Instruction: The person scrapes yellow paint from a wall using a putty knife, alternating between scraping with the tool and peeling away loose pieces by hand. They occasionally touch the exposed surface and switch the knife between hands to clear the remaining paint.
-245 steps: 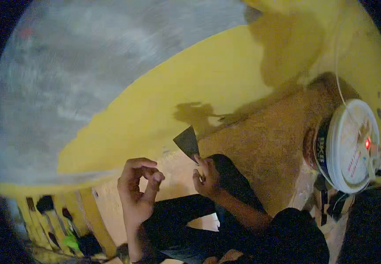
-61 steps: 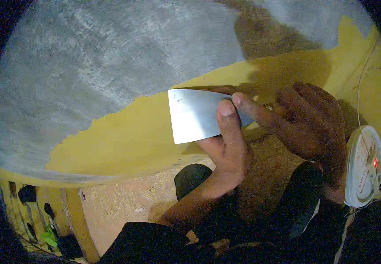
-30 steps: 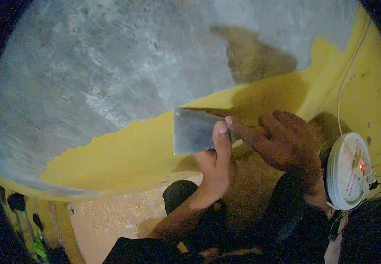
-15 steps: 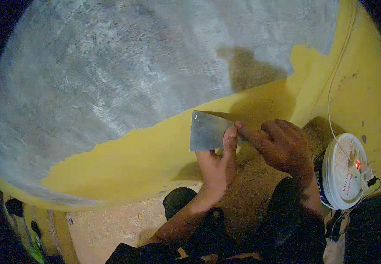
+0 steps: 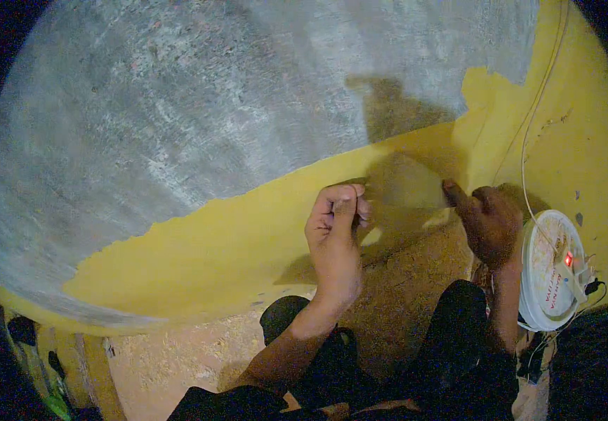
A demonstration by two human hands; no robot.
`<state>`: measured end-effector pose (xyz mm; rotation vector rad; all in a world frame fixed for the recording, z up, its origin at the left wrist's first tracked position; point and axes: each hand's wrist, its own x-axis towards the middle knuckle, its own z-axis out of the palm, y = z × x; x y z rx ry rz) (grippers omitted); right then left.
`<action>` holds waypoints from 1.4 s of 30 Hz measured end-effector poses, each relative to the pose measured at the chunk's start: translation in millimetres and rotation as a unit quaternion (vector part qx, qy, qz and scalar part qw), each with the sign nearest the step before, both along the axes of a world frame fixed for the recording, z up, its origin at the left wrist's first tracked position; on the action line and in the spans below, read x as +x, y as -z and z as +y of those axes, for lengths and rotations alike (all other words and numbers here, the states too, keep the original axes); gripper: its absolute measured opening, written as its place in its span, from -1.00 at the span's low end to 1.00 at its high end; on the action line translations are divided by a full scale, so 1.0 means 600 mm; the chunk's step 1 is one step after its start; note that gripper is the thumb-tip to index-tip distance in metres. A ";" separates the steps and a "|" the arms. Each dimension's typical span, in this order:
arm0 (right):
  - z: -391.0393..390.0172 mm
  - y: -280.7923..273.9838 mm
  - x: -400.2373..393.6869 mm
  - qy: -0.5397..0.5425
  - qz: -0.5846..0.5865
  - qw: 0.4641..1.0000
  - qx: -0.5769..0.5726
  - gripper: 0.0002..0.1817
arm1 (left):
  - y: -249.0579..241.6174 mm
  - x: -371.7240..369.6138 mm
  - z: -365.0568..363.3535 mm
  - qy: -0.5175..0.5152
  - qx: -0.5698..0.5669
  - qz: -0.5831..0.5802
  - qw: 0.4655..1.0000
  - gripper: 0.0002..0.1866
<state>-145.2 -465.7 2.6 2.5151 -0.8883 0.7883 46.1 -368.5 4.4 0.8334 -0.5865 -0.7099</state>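
Wall (image 5: 213,105) looks only part grey, its near band yellow, with right hand (image 5: 490,221) clamped on a scraper (image 5: 411,181) and left hand (image 5: 335,235) pinched together.

Can't trace the outline of the blurred blade (image 5: 411,184) between left hand (image 5: 335,217) and right hand (image 5: 492,223); can't see its handle inside the latter, nor read all lettering (image 5: 552,289) beyond.
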 end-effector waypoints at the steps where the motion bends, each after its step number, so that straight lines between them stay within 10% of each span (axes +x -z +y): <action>1: -0.001 0.004 -0.008 0.000 0.000 1.000 0.000 -0.63 | 0.000 0.002 0.001 0.000 0.000 0.000 1.000 -0.85; 4: 0.002 0.021 -0.029 0.050 0.036 0.997 -0.036 -0.75 | 0.003 0.004 0.005 0.008 0.012 -0.012 1.000 -0.82; 7: 0.005 0.053 -0.049 0.167 -0.106 0.963 0.186 -0.77 | 0.010 0.008 0.008 0.023 0.029 -0.056 0.998 -0.79; 9: 0.006 0.070 -0.066 0.074 -0.035 0.995 0.048 -0.76 | 0.011 0.010 0.010 0.025 0.080 -0.115 0.990 -0.83; 18: 0.052 0.059 -0.078 0.022 -0.020 0.996 0.085 -0.76 | -0.001 -0.020 -0.001 0.138 0.221 -0.331 0.907 -0.81; 28: 0.040 -0.007 -0.129 0.122 -0.091 0.986 0.071 -0.40 | 0.014 0.003 0.001 0.165 0.087 -0.096 0.978 -0.76; 31: 0.041 -0.027 -0.101 0.064 -0.140 0.984 0.091 -0.39 | -0.003 -0.020 0.029 0.195 0.145 -0.147 0.959 -0.78; 33: 0.039 -0.032 -0.086 0.060 -0.109 0.987 0.100 -0.41 | -0.013 -0.042 0.035 0.219 0.193 -0.441 0.849 -0.78; 42: -0.012 -0.019 -0.080 0.061 -0.015 0.998 0.016 -0.37 | -0.009 -0.070 0.014 0.316 0.150 -0.550 0.758 -0.68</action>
